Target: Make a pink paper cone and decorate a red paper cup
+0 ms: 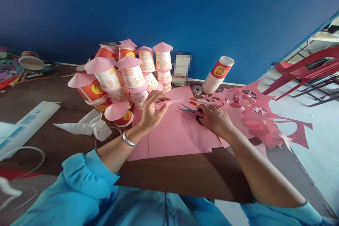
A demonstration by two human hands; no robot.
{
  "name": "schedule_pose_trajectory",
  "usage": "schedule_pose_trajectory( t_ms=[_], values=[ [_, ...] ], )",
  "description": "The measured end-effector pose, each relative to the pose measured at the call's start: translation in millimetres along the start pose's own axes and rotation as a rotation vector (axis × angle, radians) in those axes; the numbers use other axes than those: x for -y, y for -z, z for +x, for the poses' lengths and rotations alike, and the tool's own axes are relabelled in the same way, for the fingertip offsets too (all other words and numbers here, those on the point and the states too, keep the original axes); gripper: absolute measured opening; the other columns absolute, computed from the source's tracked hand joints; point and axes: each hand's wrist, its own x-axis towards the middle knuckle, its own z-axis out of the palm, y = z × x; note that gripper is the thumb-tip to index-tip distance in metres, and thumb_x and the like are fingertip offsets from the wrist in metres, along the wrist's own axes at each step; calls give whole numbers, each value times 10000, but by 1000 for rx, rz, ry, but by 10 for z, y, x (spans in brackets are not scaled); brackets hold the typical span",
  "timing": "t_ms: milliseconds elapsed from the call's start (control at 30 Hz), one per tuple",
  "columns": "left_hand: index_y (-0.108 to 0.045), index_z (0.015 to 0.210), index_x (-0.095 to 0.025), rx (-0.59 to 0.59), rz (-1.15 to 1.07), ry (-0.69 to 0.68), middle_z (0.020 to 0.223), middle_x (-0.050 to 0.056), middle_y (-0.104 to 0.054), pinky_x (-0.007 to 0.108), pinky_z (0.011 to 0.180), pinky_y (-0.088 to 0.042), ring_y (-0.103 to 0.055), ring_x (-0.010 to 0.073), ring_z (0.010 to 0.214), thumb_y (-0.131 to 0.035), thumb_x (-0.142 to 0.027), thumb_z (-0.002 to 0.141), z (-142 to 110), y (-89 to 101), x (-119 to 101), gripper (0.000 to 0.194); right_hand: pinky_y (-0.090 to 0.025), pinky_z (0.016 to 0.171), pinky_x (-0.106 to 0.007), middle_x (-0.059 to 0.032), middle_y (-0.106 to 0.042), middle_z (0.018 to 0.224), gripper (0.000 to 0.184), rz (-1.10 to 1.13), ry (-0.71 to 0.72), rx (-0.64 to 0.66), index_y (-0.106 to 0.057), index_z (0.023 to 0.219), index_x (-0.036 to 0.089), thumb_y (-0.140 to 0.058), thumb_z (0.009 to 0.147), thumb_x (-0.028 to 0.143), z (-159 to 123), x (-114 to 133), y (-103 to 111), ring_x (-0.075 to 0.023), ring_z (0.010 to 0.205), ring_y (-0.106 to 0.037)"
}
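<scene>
Left hand pinches pink paper while scissors point its way

Here is the left hand (152, 112), thumb and fingers closed on a small pink paper piece (175, 101). The piece sits just above the pink sheets (172, 130), seen nearly edge-on and a little blurred: a thin sliver, its long axis running left to right, its free end pointing right.

Across to the right hand (215, 120), palm down, fingers bent over the dark handles of the scissors (188, 108)! Whether it truly grips them, or has fingers through the loops, one cannot tell. The scissors are over those same sheets, blades parted, tips aimed left and slightly away from the person, towards the left hand. Just beyond the right hand, a pen (203, 101) lies roughly crosswise on the paper.

Over on the left, cup towers (131, 74) crowd together under pink cone roofs, white ones drawn with flowers, red ones among them. Behind the sheets, a tape roll (197, 89) rests beside a cup stack (218, 72) that leans right in this view. And on the right, pink cut-out scraps (246, 99) spread across the brown tabletop (180, 173).
</scene>
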Motion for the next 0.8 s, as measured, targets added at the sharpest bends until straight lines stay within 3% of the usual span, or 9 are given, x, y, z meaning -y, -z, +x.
schedule_pose_trajectory(
  t_ms=[167,300,433,567,633,700,767,800],
  values=[
    [-809,1011,-279,17,255,-364,1085,58,-725,422,965,-602,-686,231,1065,-748,-154,932,-47,62,79,159,-569,840,-359,-134,-781,1461,539,-93,42,203,-643,1523,257,-679,987,216,-47,14,186,-347,1282,-763],
    [-790,1047,-285,-10,303,-479,1221,64,-662,417,980,-615,-671,232,1150,-835,-176,914,-63,75,120,177,-572,833,-364,-172,-777,1426,667,-149,29,290,-468,1661,210,-687,1032,247,-68,65,264,-358,1250,-772],
    [-786,1061,-289,-10,275,-471,1227,59,-645,426,1002,-618,-665,230,1168,-821,-169,938,-64,58,129,176,-567,803,-347,-175,-799,1300,364,-236,22,297,-693,1411,189,-577,1068,155,-73,129,239,-337,1192,-774],
    [-786,1063,-282,-6,263,-438,1206,62,-648,414,971,-621,-669,221,1141,-778,-141,968,-68,39,135,170,-592,756,-363,-191,-765,1318,295,-233,108,172,-822,1132,194,-539,1068,138,-105,125,187,-369,1287,-716],
    [-789,1074,-286,11,231,-432,1204,59,-650,417,976,-621,-672,220,1142,-789,-146,965,-72,28,145,178,-613,784,-375,-161,-773,1313,280,-36,127,70,-829,1134,217,-562,1064,169,-108,98,149,-346,1244,-736],
    [-794,1064,-286,47,182,-418,1205,59,-653,421,979,-624,-676,222,1150,-802,-167,968,-78,15,159,153,-631,810,-373,-131,-798,1270,245,360,131,-30,-812,1185,227,-597,1071,252,-96,93,101,-295,1132,-775],
    [-805,1022,-277,114,135,-387,1186,63,-663,420,973,-631,-685,219,1140,-789,-195,994,-85,0,171,88,-622,700,-337,-115,-822,1103,296,860,106,-48,-790,1173,204,-664,1064,449,-77,137,48,-241,909,-787],
    [-810,995,-272,157,111,-364,1171,63,-671,415,968,-635,-692,214,1125,-772,-204,1012,-90,-8,176,80,-590,612,-311,-96,-816,1007,397,1072,77,4,-777,1172,196,-724,1019,558,-70,177,22,-220,804,-768]
  ],
)
